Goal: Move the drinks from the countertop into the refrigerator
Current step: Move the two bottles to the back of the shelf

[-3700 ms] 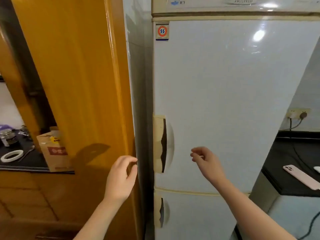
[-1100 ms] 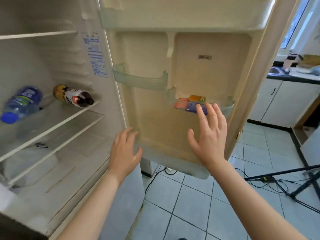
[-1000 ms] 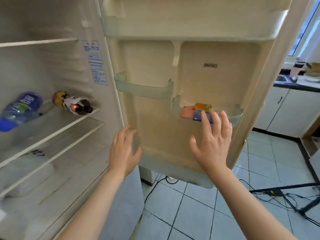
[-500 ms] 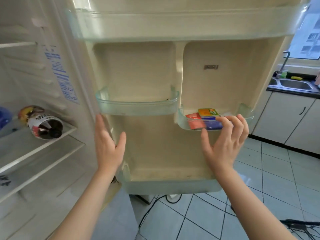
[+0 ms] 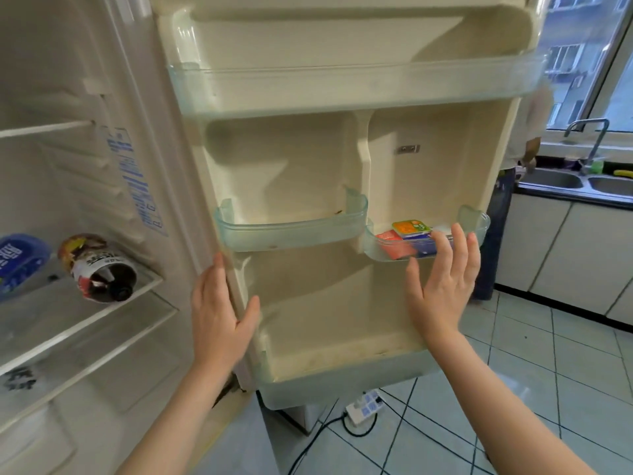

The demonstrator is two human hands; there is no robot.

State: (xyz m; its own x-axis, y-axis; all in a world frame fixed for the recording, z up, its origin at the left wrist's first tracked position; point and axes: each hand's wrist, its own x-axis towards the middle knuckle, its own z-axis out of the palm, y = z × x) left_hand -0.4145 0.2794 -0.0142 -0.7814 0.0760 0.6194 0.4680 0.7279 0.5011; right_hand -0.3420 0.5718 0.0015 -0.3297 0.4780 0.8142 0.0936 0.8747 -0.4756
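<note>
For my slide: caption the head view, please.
Left hand and right hand open at the cream refrigerator door; nothing carried yet.

Two bare forearms enter from the bottom edge of the frame. The left hand (image 5: pixel 219 323) shows at lower centre, the right hand (image 5: pixel 442 293) further right; both are bare.

Single head-worn wide-angle view, looking forward and down from close range at the open refrigerator door (image 5: pixel 301 159) just beyond the left hand (image 5: pixel 219 317) and right hand (image 5: pixel 442 296), interior shelves (image 5: pixel 102 311) left of the left hand, tiled floor (image 5: pixel 548 371) under the right hand, sink surface (image 5: pixel 575 197) well right of it.
</note>
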